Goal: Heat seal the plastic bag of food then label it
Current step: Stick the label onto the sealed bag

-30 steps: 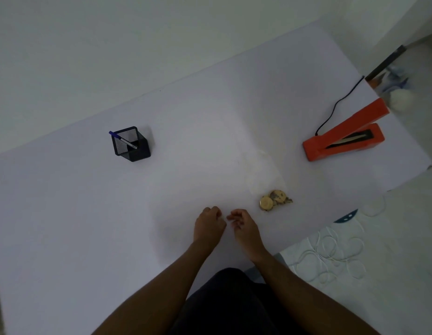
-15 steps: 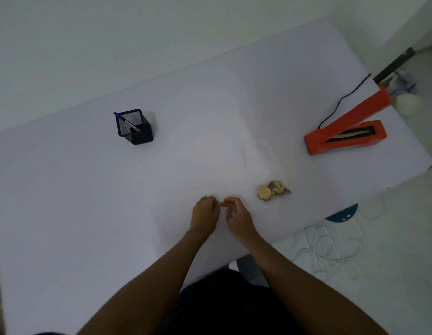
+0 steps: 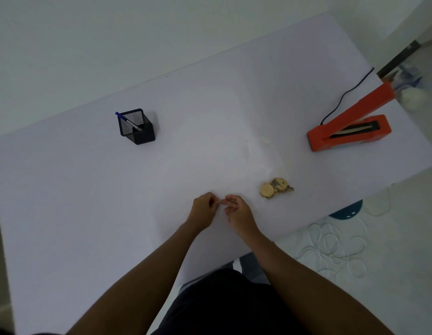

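A clear plastic bag [image 3: 265, 155] lies flat on the white table [image 3: 89, 213], with a few round cookies [image 3: 276, 187] at its near end. An orange heat sealer [image 3: 348, 128] stands to the right of it, its lid raised. My left hand [image 3: 203, 210] and my right hand [image 3: 238, 212] rest on the table just left of the cookies. Their curled fingers meet tip to tip. I can make out nothing between them. Both hands are apart from the bag.
A black mesh pen holder [image 3: 137, 128] with a blue pen [image 3: 128, 121] stands at the back left. The sealer's black cord [image 3: 343, 97] runs off the far right edge. White looped cable [image 3: 331, 245] lies on the floor past the table's right edge.
The view has shifted slightly. My hands stay together in the same spot by the cookies, and the fingertips have closed in to touch.
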`<state>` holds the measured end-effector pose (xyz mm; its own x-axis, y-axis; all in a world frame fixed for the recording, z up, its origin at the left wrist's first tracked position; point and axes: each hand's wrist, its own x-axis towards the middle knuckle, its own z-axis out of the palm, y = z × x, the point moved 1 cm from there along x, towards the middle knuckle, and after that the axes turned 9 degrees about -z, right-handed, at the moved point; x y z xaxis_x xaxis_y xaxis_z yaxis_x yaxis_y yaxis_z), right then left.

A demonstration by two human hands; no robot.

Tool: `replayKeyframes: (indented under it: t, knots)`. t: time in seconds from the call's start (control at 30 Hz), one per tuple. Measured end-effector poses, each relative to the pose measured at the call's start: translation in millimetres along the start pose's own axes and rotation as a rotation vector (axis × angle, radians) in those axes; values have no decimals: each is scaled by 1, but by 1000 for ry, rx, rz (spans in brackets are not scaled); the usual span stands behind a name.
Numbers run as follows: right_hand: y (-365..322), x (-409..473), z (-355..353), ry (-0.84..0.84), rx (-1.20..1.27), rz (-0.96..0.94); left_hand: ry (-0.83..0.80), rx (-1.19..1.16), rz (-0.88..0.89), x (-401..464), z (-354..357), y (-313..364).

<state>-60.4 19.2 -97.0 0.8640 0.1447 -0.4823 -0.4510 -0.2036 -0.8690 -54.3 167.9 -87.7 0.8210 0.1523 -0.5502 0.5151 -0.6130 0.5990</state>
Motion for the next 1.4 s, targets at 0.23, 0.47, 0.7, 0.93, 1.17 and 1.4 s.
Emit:
replayKeyframes:
  t: [0.23,0.47,0.7,0.93,1.17,1.4]
  knots:
    - [-4,8,-1,0,50,42,-5,-91,-92,5,-5,-1]
    - [-8,12,0,29,25,29,15,-108,-111,10,-2,0]
    - [-8,12,-1,25,23,26,-6,-132,-65,5,-3,-1]
    - [-9,13,0,35,14,30,8,-162,-61,1,-6,-2]
    - [-9,11,2,37,-42,-11,29,-177,-101,-1,-6,0]
    - [-13,15,9,63,-220,-90,-6,-263,-126,-11,-18,2]
